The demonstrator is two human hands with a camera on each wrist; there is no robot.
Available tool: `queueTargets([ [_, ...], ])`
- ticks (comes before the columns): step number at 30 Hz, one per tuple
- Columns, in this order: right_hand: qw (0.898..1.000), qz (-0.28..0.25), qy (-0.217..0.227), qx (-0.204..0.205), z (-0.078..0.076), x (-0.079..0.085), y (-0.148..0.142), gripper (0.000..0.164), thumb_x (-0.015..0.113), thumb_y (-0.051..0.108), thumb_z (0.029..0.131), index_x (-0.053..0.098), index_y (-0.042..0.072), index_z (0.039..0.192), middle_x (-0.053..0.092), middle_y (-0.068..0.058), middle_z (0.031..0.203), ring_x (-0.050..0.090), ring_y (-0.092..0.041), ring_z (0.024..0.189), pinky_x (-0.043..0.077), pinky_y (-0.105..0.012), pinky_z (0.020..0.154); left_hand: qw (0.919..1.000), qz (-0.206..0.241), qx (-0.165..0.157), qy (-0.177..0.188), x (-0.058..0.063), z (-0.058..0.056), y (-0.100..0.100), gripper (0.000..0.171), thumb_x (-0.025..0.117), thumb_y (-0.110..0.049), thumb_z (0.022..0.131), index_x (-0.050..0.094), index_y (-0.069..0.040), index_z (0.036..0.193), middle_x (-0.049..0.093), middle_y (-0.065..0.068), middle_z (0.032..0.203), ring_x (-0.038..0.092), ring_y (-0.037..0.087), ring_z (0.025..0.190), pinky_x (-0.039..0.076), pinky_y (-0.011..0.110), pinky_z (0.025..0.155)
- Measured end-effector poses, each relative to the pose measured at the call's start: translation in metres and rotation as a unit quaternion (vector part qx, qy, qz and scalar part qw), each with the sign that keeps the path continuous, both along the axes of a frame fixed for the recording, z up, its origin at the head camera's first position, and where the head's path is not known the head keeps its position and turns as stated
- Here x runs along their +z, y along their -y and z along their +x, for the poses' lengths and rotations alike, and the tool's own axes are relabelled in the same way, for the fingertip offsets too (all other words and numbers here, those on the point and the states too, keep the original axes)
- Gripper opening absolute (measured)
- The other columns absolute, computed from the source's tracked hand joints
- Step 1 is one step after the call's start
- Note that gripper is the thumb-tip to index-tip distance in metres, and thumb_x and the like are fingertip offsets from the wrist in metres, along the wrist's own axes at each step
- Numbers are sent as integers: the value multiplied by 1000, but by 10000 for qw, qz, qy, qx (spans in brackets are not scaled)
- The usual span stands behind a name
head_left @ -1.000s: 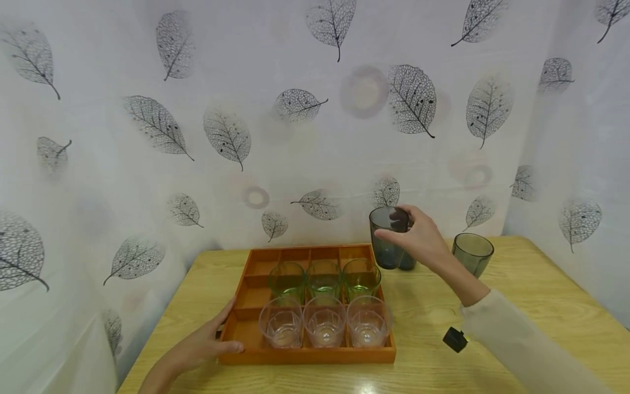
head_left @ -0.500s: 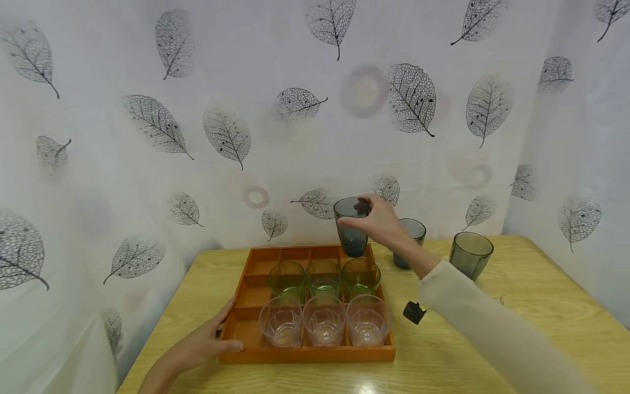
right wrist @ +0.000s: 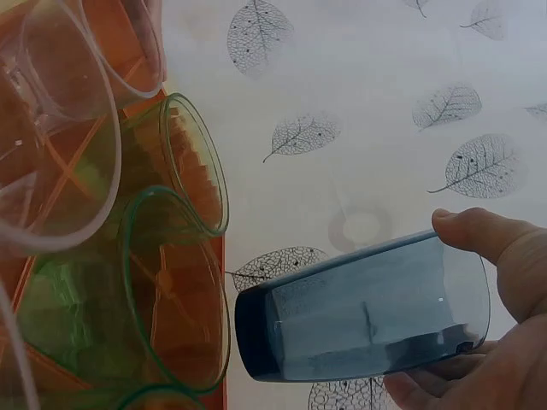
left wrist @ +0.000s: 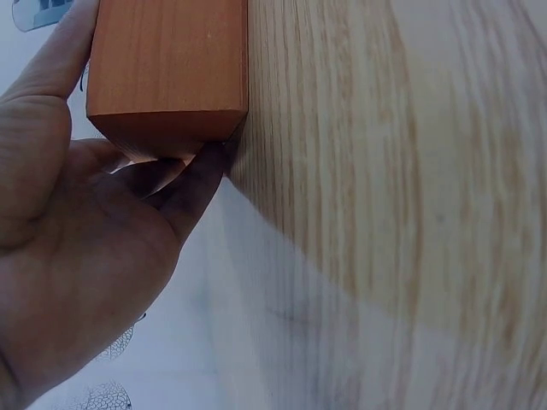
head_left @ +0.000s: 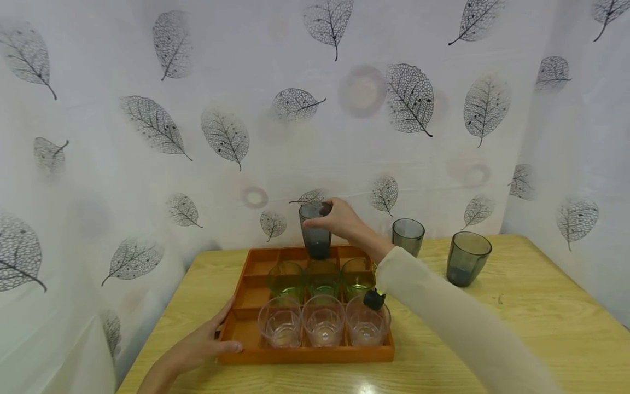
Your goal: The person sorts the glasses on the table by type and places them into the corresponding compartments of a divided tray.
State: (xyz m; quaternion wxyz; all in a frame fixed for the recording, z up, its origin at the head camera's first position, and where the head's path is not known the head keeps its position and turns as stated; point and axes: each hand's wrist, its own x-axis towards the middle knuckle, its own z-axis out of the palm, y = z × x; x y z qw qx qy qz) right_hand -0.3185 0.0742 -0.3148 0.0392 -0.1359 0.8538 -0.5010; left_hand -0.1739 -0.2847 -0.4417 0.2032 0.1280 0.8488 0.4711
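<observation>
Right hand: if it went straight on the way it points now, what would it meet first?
Past the glass it holds, the right hand would probably meet the backdrop first; how far behind the tray that is can't be judged well here.

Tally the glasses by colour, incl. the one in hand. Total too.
Clear glasses: 3, in the tray's front row
Green glasses: 3, in the middle row
Smoky grey glasses: 3, 1 held in the right hand and 2 on the table
Total: 9
</observation>
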Motion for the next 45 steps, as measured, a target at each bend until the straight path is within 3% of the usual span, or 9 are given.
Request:
queueTargets([
  [6,9993,142,-294,158,-6,-5,25,87,82,36,89,40,-4,153,50,-21,147,52,-36,132,48,-50,105,9999,-137,59,23,1,0,3,106,73,-29,98,-5,-10,166,-4,34,166,20,62,145,35,69,110],
  [12,9973,298,-650,189,-7,-17,49,88,84,36,87,41,-5,152,55,-22,142,56,-36,127,52,-48,100,9999,-89,19,125,2,1,7,105,72,-29,99,-7,-9,166,-7,33,166,16,61,146,32,70,111],
  [17,9963,426,-690,299,-7,-25,60,83,85,35,86,46,-6,147,57,-22,140,58,-37,124,53,-47,98,9999,-57,-16,138,1,0,6,104,71,-29,100,-7,-7,165,-7,33,166,16,61,146,31,70,111],
  [24,9957,598,-595,382,-7,-36,65,83,87,32,84,47,-8,145,57,-24,138,60,-35,117,53,-47,97,9999,3,-99,70,0,-2,3,103,70,-29,101,-8,-8,165,-5,34,166,30,60,142,41,63,108],
  [32,9926,973,-519,507,-11,-50,65,88,88,34,83,46,-11,146,55,-26,141,60,-36,119,52,-46,100,9995,171,-112,230,0,-3,1,103,69,-28,102,-10,-8,165,-9,35,165,28,61,142,41,64,108],
  [39,9904,918,-757,708,-3,-35,55,78,78,33,94,43,-8,150,50,-27,149,52,-40,134,48,-49,106,9996,66,-29,269,-1,-3,2,103,69,-30,101,-8,-9,165,-9,33,166,18,61,146,32,70,111],
  [45,9913,815,-582,849,4,-19,35,73,72,29,99,39,-5,155,50,-25,150,50,-39,136,48,-50,107,9999,-25,-69,135,-2,-3,2,103,70,-29,101,-7,-8,166,-7,34,166,18,62,145,31,72,110],
])
